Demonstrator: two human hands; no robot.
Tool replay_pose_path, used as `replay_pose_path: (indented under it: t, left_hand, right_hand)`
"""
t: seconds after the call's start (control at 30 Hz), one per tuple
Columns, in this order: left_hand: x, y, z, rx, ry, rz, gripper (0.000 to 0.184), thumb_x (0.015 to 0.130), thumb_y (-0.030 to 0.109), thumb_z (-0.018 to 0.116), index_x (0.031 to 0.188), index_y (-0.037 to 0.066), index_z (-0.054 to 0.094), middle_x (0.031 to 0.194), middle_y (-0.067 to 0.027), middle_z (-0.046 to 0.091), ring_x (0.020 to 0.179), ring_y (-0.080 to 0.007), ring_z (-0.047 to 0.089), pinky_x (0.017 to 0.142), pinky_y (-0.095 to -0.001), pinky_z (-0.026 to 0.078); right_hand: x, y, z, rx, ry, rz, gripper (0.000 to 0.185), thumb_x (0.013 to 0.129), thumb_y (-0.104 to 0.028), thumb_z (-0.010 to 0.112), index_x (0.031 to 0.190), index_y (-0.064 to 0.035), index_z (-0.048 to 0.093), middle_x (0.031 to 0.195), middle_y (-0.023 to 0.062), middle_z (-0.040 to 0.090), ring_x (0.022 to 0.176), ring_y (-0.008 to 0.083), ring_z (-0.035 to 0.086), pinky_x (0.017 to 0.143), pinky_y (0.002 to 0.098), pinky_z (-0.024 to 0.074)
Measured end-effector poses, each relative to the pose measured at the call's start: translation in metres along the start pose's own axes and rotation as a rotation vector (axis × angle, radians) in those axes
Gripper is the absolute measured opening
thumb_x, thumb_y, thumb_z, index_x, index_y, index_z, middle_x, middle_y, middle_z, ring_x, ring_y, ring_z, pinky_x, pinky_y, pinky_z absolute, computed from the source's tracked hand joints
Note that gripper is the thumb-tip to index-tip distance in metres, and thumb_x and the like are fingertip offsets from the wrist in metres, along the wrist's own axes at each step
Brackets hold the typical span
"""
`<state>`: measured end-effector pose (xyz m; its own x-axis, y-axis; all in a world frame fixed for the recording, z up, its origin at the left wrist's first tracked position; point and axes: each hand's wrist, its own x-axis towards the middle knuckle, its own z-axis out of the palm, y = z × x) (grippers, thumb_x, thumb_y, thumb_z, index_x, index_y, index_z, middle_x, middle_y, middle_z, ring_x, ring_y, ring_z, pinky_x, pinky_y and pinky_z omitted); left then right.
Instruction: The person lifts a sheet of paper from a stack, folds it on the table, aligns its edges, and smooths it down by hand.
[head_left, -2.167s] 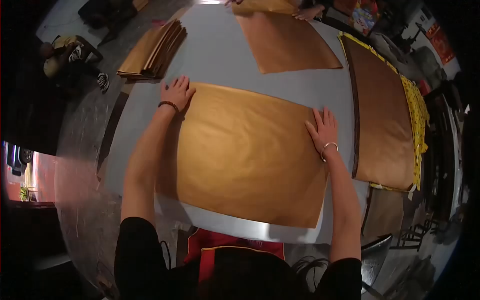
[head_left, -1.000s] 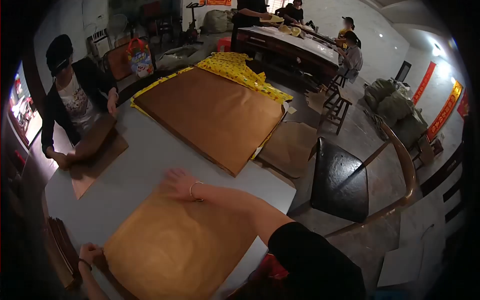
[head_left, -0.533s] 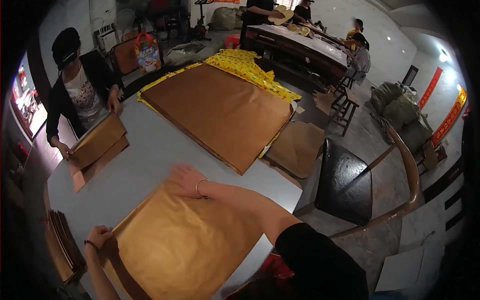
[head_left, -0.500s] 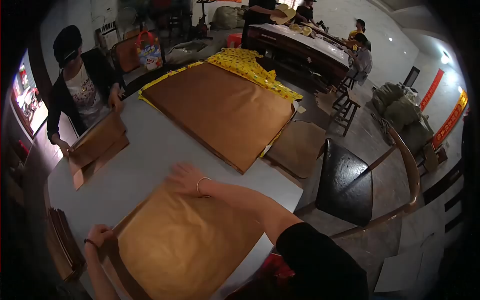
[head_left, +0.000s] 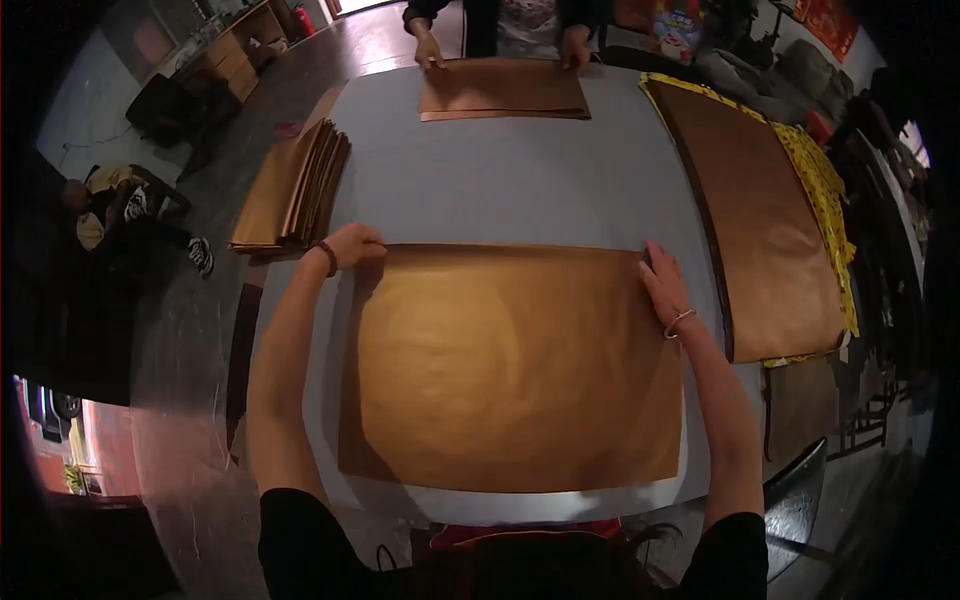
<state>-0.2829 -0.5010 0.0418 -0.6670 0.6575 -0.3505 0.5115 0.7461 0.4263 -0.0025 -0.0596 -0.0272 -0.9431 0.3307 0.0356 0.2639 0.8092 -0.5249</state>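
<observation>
A large sheet of brown paper (head_left: 510, 370) lies on the grey tabletop in front of me, its long far edge running between my hands. My left hand (head_left: 355, 246) has its fingers closed on the far left corner of that sheet. At the far right corner, my right hand (head_left: 664, 288) rests on the paper with its fingers stretched out and the thumb apart. Across the table, a person's hands (head_left: 428, 50) hold a folded piece of brown paper (head_left: 505, 92).
Folded brown paper is stacked (head_left: 295, 190) at the table's left edge. On the right lies a pile of large brown sheets (head_left: 760, 220) over yellow patterned wrapping (head_left: 815, 180). A black chair (head_left: 797, 505) stands at the lower right. Another person (head_left: 110, 205) sits far left.
My view has swung left. My right hand has moved to the sheet's far right corner, while my left stays at the left corner. The sheet now lies squarely before me.
</observation>
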Motion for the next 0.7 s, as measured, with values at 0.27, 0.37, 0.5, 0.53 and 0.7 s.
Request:
replay_pose_path:
  t: [0.27,0.37,0.5,0.53,0.7]
  left_hand:
    - [-0.021,0.013,-0.020,0.062,0.130,0.141,0.021,0.087,0.019,0.058,0.091,0.000,0.064,0.080,-0.0119,0.065,0.074,-0.0246,0.060,0.068,-0.0361,0.047]
    - [-0.037,0.027,-0.036,0.138,0.191,0.192,0.020,0.086,0.018,0.058,0.092,-0.001,0.064,0.078,-0.0129,0.064,0.073,-0.0263,0.059,0.067,-0.0360,0.047]
    - [-0.065,0.052,-0.064,0.213,0.297,0.227,0.019,0.086,0.018,0.058,0.091,0.001,0.064,0.078,-0.0140,0.062,0.076,-0.0281,0.058,0.069,-0.0363,0.046]
    - [-0.075,0.058,-0.074,0.213,0.303,0.227,0.019,0.086,0.018,0.058,0.091,0.001,0.064,0.078,-0.0140,0.062,0.076,-0.0281,0.058,0.069,-0.0363,0.046]
    - [-0.124,0.091,-0.122,0.404,0.859,0.465,0.015,0.086,0.017,0.057,0.091,0.004,0.064,0.087,-0.0120,0.065,0.083,-0.0300,0.060,0.074,-0.0361,0.045]
  right_hand:
    - [0.036,0.002,-0.022,-0.196,-0.038,-0.099,0.052,0.078,-0.041,0.062,0.114,-0.0051,0.058,0.130,0.0132,0.046,0.117,0.0291,0.045,0.096,0.0410,0.0390]
    - [0.049,0.004,-0.033,-0.143,-0.085,-0.133,0.035,0.077,-0.030,0.066,0.099,-0.0039,0.060,0.113,0.0109,0.056,0.101,0.0238,0.054,0.088,0.0365,0.0443]
    - [0.051,0.013,-0.055,0.365,-0.278,0.007,0.015,0.078,-0.008,0.063,0.092,-0.0019,0.059,0.085,0.0060,0.062,0.080,0.0161,0.058,0.075,0.0280,0.0475]
    - [0.048,0.007,-0.063,0.436,-0.268,-0.088,0.015,0.079,-0.002,0.061,0.093,-0.0016,0.059,0.078,0.0050,0.061,0.075,0.0138,0.058,0.072,0.0260,0.0474]
    - [0.010,-0.065,-0.168,0.234,0.164,-0.351,0.022,0.081,0.000,0.058,0.104,-0.0002,0.060,0.087,0.0059,0.062,0.082,0.0119,0.058,0.072,0.0267,0.0474]
